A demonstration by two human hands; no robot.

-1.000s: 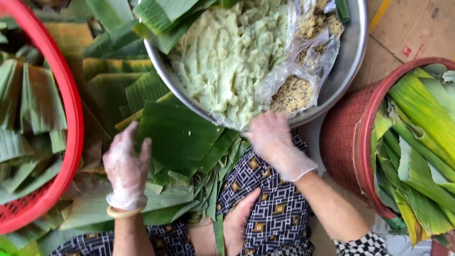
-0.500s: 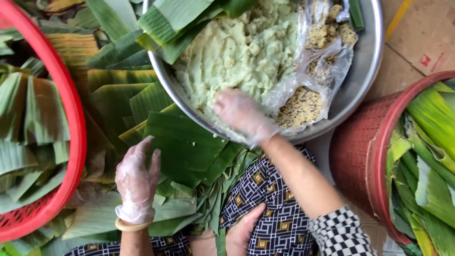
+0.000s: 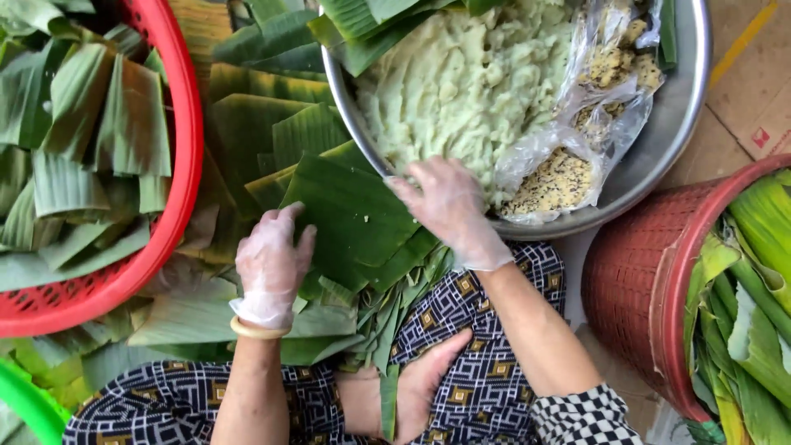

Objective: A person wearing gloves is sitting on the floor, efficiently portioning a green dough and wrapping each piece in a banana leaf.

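Observation:
My left hand (image 3: 272,265), in a thin clear glove with a pale bangle at the wrist, lies flat with fingers spread on a dark green banana leaf (image 3: 354,216) stacked on my lap. Also gloved, my right hand (image 3: 445,206) reaches over the near rim of a large metal bowl (image 3: 667,140). Its fingers are apart and touch the pale green dough (image 3: 461,82) inside. Whether any dough is in its palm is hidden. A clear plastic bag of yellowish speckled filling (image 3: 560,177) lies in the bowl to the right of that hand.
A red plastic basket (image 3: 177,156) of folded leaf pieces stands at the left. A dark red basket (image 3: 634,288) with long green leaves is at the right. More leaves lie under and around the bowl. A bare foot (image 3: 420,383) rests on patterned fabric near the bottom edge.
My right hand went from the bowl's near rim onto the dough and now sits at the rim's edge again. My left hand stayed on the leaf, shifting slightly up it.

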